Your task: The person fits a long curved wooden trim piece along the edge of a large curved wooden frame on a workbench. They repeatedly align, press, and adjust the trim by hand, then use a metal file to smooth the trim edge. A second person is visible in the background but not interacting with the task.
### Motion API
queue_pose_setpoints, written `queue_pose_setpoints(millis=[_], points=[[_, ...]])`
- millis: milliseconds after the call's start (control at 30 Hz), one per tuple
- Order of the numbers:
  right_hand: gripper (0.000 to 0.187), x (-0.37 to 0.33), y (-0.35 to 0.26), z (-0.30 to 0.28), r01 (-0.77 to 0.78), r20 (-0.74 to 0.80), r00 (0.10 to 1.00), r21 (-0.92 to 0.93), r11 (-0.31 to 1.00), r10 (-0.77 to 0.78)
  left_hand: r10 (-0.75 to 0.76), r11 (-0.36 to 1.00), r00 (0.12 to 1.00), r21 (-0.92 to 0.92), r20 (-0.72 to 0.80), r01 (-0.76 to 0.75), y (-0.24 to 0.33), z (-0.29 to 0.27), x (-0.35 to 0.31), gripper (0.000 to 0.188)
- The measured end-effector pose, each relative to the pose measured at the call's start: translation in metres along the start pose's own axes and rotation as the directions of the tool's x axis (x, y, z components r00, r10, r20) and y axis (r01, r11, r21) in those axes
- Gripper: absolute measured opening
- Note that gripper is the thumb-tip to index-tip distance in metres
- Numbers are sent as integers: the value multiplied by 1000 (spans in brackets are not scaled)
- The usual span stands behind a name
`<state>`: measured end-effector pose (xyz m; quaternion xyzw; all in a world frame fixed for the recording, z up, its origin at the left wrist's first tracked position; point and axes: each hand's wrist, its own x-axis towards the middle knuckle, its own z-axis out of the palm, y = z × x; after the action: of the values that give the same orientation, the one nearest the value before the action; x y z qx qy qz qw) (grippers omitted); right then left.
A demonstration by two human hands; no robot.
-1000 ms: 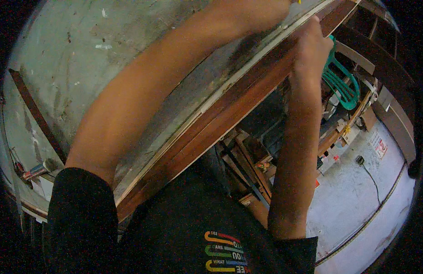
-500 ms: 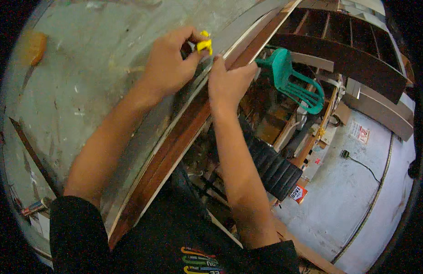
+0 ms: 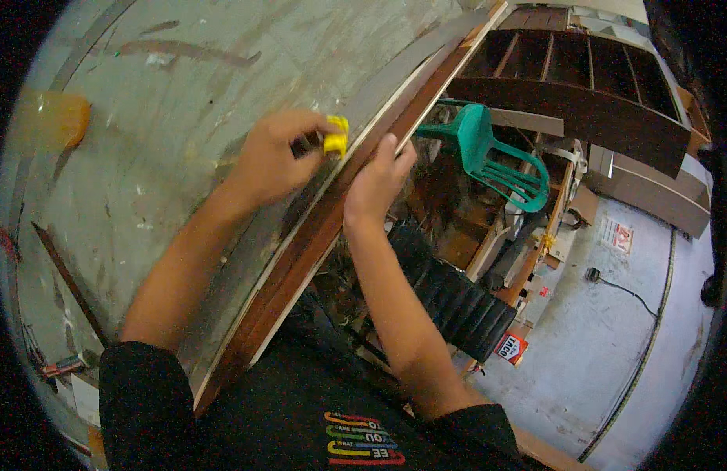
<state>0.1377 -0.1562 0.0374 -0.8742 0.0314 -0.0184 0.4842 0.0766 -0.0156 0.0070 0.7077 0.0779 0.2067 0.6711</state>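
Evidently your left hand point(image 3: 271, 161) is pinching a small yellow piece point(image 3: 335, 137) between thumb and fingertips. Piece sits at the fingers' right, close by the pale far edge of a long brown board point(image 3: 263, 320); contact there, cannot tell. Your right hand point(image 3: 373, 187) clasps the board's near edge, thumb up on the brown face, other fingertips partly hidden. Board runs diagonally, along the grey-green surface point(image 3: 167, 133). Green chair point(image 3: 476, 141) stands beyond your right hand.
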Motion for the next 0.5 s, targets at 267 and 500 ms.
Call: queue_pose_setpoints(millis=[267,500], points=[[63,-7,6,-9,-184,114,982,415,891,150,136,936,894,242,426,-257,4,4,-12,32],[72,-14,6,-13,-168,140,981,233,958,138,45,947,899,268,435,-177,17,22,8,33]])
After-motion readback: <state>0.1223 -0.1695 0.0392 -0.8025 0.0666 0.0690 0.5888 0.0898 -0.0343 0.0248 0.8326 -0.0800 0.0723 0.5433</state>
